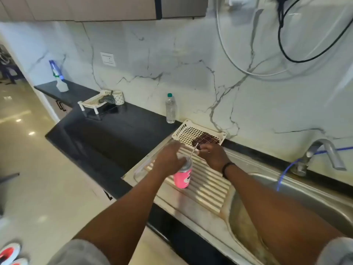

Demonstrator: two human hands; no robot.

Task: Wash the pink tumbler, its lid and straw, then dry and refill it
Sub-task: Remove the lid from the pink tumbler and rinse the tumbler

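The pink tumbler (182,177) with a white print is standing upright on the ribbed steel drainboard (206,186). The left hand (169,159) is curling over its silvery lid (186,165), seemingly gripping it. At two o'clock, the right hand (214,155) is pinching the thin straw (193,152), which is slanting down into the lid.

Left hand (169,159) hides the tumbler (183,176) lid.

water bottle (170,109) upright on counter | white tray (188,131) beside wall | faucet (322,154)
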